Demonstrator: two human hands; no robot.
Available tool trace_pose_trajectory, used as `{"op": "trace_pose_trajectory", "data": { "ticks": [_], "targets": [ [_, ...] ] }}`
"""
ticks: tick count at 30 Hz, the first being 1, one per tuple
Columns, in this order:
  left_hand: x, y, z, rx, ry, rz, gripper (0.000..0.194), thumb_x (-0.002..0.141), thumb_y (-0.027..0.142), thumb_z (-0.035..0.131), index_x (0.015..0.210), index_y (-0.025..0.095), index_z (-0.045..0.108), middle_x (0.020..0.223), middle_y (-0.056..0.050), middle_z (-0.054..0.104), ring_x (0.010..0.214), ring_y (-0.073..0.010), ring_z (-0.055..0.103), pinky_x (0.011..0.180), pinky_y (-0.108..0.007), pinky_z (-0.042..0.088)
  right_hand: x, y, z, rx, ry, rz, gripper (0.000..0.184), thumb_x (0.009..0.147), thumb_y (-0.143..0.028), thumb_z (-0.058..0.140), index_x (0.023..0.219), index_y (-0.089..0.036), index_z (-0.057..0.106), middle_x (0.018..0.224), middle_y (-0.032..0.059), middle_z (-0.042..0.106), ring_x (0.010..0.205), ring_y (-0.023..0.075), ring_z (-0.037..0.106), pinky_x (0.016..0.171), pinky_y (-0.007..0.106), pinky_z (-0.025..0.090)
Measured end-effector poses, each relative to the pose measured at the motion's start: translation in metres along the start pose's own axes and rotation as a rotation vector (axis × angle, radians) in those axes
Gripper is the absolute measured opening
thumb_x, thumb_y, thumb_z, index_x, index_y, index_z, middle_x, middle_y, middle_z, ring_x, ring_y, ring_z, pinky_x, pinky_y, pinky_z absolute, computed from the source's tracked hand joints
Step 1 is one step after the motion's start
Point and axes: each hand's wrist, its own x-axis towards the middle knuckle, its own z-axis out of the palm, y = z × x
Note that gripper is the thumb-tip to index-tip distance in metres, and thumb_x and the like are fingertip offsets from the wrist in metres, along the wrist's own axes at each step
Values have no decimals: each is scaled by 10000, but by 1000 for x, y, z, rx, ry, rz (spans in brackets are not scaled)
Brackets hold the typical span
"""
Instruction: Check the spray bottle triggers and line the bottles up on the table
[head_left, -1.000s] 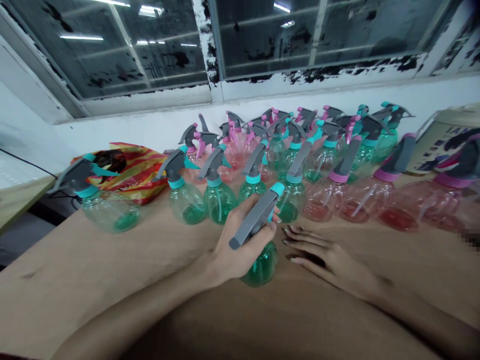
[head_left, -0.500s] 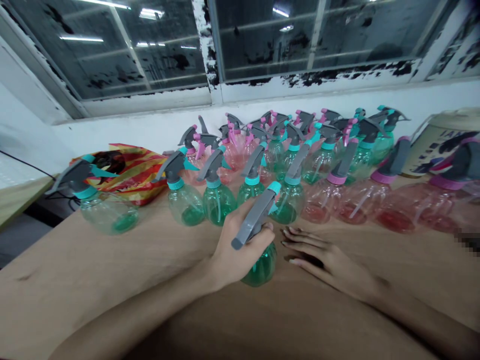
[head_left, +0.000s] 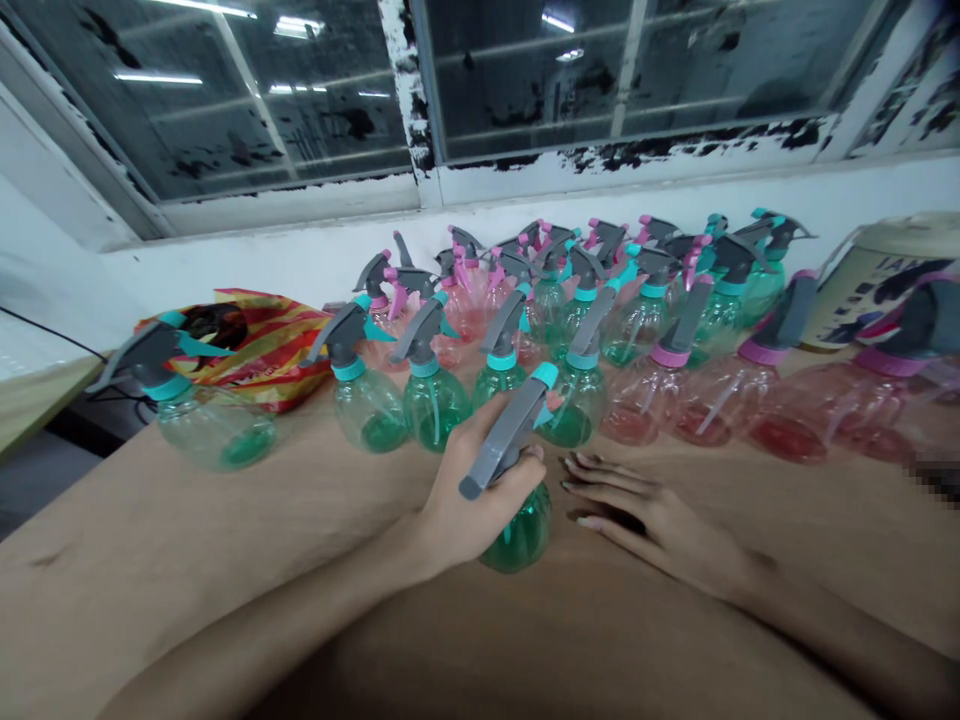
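Dark-paned window (head_left: pixel 262 110), its frame marked by patches of black and white, set above a tan table (head_left: pixel 315 520). Left hand (head_left: pixel 476 490): wrapped closed around the neck of a green spray bottle (head_left: pixel 523 532), by which the grey, turquoise-tipped head is left exposed above the grip; green liquid is contained in the bulb below the fingers. Right hand (head_left: pixel 652 515): laid palm down just right of that bottle, fingers extended and slightly parted, the tabletop touched. Beyond the left hand: turquoise-collared bottles (head_left: pixel 437 408), set in a row. Beyond the right hand: pink-collared bottles (head_left: pixel 705 412). Far left of the left hand: one turquoise-collared bottle, placed apart (head_left: pixel 206 430), backed by a red-and-yellow bag (head_left: pixel 296 345)
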Motion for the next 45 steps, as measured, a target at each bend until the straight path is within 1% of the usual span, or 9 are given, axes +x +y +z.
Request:
{"op": "trace_pose_trajectory", "data": {
  "ticks": [9,15,19,21,26,31,38,42,45],
  "targets": [
    [0,5,-3,18,-34,-32,154,746,171,511,884,240,521,666,56,496,579,-136,467,593,-275,417,0,-2,-1,23,15,0,357,930,-435,499,1252,-321,603,1428,-22,499,1363,205,389,1135,433,344],
    [1,3,-4,-3,-19,27,134,752,133,487,837,234,512,824,22,584,721,-137,542,681,-273,438,1,-2,-1,7,0,-5,373,938,-439,483,1267,-300,592,1435,-19,493,1372,189,372,1141,414,335],
    [0,4,-5,29,-32,-2,106,735,171,509,812,240,485,638,63,473,561,-121,440,549,-257,387,1,-3,-2,36,3,10,387,931,-444,493,1285,-308,574,1432,-18,495,1369,193,377,1142,427,328],
    [0,4,-4,36,-30,-1,107,730,172,507,806,240,475,603,76,422,515,-110,382,515,-252,358,1,-4,-3,37,4,14,387,931,-445,494,1284,-307,575,1433,-17,494,1369,195,377,1143,432,326],
    [-2,4,-1,40,19,18,155,727,137,496,844,238,495,590,78,392,513,-112,357,521,-256,350,0,-2,-1,39,12,1,387,931,-439,496,1288,-312,571,1432,-16,495,1372,210,372,1136,450,339],
    [-2,2,0,17,40,8,143,705,115,497,789,230,477,600,74,408,523,-108,366,520,-251,346,0,1,0,37,22,-27,378,933,-421,500,1292,-322,564,1436,-17,489,1368,212,379,1131,455,347],
    [-3,1,-1,-6,-28,-43,107,740,151,500,677,220,448,612,68,416,545,-107,372,526,-246,336,0,1,1,22,17,-18,377,931,-431,499,1280,-311,578,1433,-20,493,1372,206,372,1138,447,337],
    [-3,2,-3,-39,-45,-48,74,744,167,517,749,224,470,600,75,376,528,-105,334,502,-244,314,0,1,2,8,14,-19,380,935,-428,493,1291,-315,565,1435,-22,488,1367,202,381,1133,451,343],
    [-2,4,-4,-9,-53,-57,95,746,178,521,827,224,504,600,71,382,527,-111,341,503,-251,318,0,0,1,20,24,-17,376,933,-422,499,1288,-320,567,1431,-20,494,1363,206,388,1128,460,350]
  ]
}}
